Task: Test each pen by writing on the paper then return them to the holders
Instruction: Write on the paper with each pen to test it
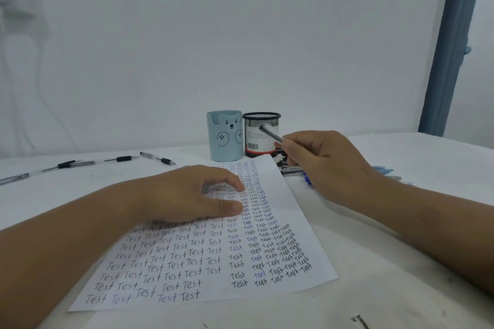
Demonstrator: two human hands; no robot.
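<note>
A white paper (299, 243) covered with rows of the handwritten word "Test" lies in front of me. My left hand (187, 195) rests on its upper part, fingers loosely bent and thumb flat. My right hand (323, 160) grips a pen (271, 134) to the right of the sheet, its dark end raised toward the black mesh holder (261, 133). A light blue bear holder (224, 136) stands just left of the mesh one. No pens show above either rim.
Several pens (157, 158) lie loose on the white table at the back left. More pens (291, 169), some blue, lie partly hidden under and behind my right hand. A white wall is close behind the holders, a grey-blue post (451, 43) at the right.
</note>
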